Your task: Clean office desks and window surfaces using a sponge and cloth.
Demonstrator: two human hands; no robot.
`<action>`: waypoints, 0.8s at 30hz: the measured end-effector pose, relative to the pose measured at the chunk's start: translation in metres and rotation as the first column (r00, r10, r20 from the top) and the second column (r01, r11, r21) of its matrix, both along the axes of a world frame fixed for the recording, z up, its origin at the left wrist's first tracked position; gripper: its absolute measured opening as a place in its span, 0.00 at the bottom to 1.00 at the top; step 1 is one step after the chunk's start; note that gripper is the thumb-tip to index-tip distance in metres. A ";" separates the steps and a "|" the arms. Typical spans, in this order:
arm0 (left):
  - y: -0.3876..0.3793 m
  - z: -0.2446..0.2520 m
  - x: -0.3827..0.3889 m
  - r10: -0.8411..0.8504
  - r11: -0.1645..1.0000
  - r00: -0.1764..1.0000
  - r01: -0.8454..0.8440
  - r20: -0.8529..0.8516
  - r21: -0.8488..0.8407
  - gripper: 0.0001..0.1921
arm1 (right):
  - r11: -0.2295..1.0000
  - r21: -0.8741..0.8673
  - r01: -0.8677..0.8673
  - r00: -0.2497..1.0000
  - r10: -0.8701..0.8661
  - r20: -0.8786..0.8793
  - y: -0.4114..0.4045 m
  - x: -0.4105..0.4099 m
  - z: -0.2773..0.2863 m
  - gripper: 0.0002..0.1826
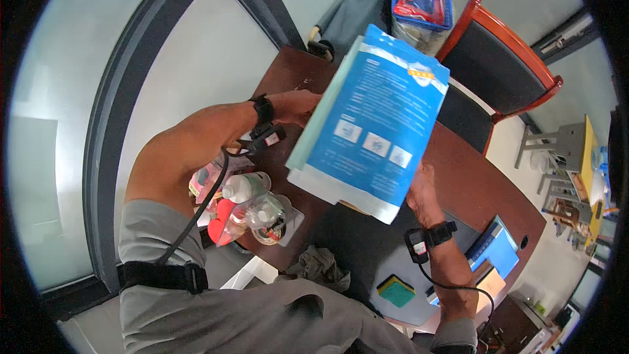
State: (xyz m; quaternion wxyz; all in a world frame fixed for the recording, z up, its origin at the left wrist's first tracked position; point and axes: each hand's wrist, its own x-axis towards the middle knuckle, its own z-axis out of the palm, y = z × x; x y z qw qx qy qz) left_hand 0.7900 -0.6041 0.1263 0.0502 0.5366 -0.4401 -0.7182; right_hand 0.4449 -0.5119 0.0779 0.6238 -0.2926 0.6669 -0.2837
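A large blue and white package [376,128] bearing print and small pictures is raised above the desk, with a pale green flat item [322,108] along its left side. My left hand [297,105] is at the pale green item's left edge, its fingers mostly hidden behind it. My right hand [423,194] holds the package by its lower right side, the fingertips out of sight behind it. Under the package lies a dark desk mat [354,250] on a reddish-brown desk [471,177]. A yellow and green sponge [396,291] rests near the desk's front edge.
Bottles and jars [245,187], some red-lidded, stand at the left. A crumpled dark cloth [319,268] lies at the front edge. Blue folders or books [496,250] are at the right. Beyond the desk are a wooden-framed chair [501,59] and a blue basket [444,22] holding a red packet.
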 end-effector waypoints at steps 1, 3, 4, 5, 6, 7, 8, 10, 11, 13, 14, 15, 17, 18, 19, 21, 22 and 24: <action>0.004 0.010 0.012 0.008 0.999 1.000 -0.008 0.003 -0.047 0.32 | 1.000 -0.018 -0.008 1.000 0.009 0.026 -0.005 0.022 0.023 0.38; 0.004 -0.024 0.058 0.114 0.993 0.982 -0.112 -0.150 0.023 0.30 | 0.999 -0.031 -0.016 0.990 0.021 0.142 -0.013 0.050 0.037 0.38; 0.004 -0.042 0.082 0.168 0.985 0.961 -0.156 -0.222 0.069 0.31 | 0.999 -0.032 -0.021 0.979 0.027 0.200 -0.017 0.064 0.043 0.39; 0.002 -0.042 0.091 0.171 0.985 0.964 -0.163 -0.205 0.057 0.31 | 0.999 -0.040 -0.019 0.978 0.027 0.206 -0.021 0.072 0.037 0.38; 0.004 -0.036 0.098 0.177 0.984 0.971 -0.172 -0.162 0.041 0.31 | 0.999 -0.046 -0.021 0.976 0.031 0.214 -0.025 0.080 0.033 0.38; 0.006 -0.030 0.106 0.178 0.984 0.978 -0.177 -0.108 0.021 0.31 | 0.999 -0.035 -0.039 0.978 0.046 0.204 -0.028 0.086 0.030 0.38; 0.009 -0.024 0.113 0.180 0.984 0.982 -0.180 -0.059 0.004 0.30 | 0.998 -0.019 -0.058 0.975 0.061 0.215 -0.033 0.092 0.028 0.38; 0.015 -0.012 0.127 0.195 0.981 0.980 -0.194 0.029 -0.029 0.30 | 0.997 -0.064 -0.050 0.974 0.063 0.217 -0.038 0.105 0.021 0.36; 0.016 -0.009 0.132 0.197 0.980 0.978 -0.194 0.065 -0.043 0.30 | 0.996 -0.067 -0.060 0.974 0.074 0.213 -0.041 0.110 0.024 0.35; 0.024 0.000 0.142 0.211 0.977 0.968 -0.204 0.134 -0.069 0.30 | 0.987 -0.102 -0.121 0.962 0.142 0.233 -0.044 0.117 0.022 0.35; 0.024 0.003 0.146 0.211 0.976 0.963 -0.200 0.165 -0.080 0.30 | 0.985 -0.109 -0.132 0.956 0.156 0.249 -0.046 0.121 0.014 0.35; 0.025 0.006 0.147 0.212 0.976 0.959 -0.198 0.188 -0.089 0.30 | 0.986 -0.110 -0.129 0.955 0.153 0.253 -0.049 0.123 0.005 0.35; 0.029 0.011 0.153 0.217 0.975 0.945 -0.197 0.244 -0.104 0.30 | 0.984 -0.104 -0.145 0.951 0.167 0.258 -0.050 0.134 0.015 0.34; 0.030 0.012 0.154 0.215 0.975 0.942 -0.192 0.258 -0.113 0.30 | 0.981 -0.130 -0.143 0.950 0.173 0.261 -0.049 0.137 0.016 0.34; 0.027 0.014 0.154 0.209 0.976 0.939 -0.184 0.271 -0.118 0.30 | 0.981 -0.101 -0.167 0.955 0.186 0.231 -0.050 0.139 0.015 0.36; 0.026 0.015 0.155 0.204 0.977 0.930 -0.172 0.305 -0.127 0.30 | 0.978 -0.108 -0.179 0.954 0.199 0.224 -0.047 0.146 -0.005 0.39; 0.026 0.016 0.156 0.203 0.977 0.926 -0.169 0.319 -0.133 0.30 | 0.975 -0.132 -0.177 0.948 0.205 0.243 -0.044 0.148 -0.006 0.39; 0.026 0.018 0.158 0.198 0.977 0.917 -0.158 0.346 -0.141 0.30 | 0.975 -0.150 -0.164 0.950 0.197 0.241 -0.041 0.151 -0.002 0.39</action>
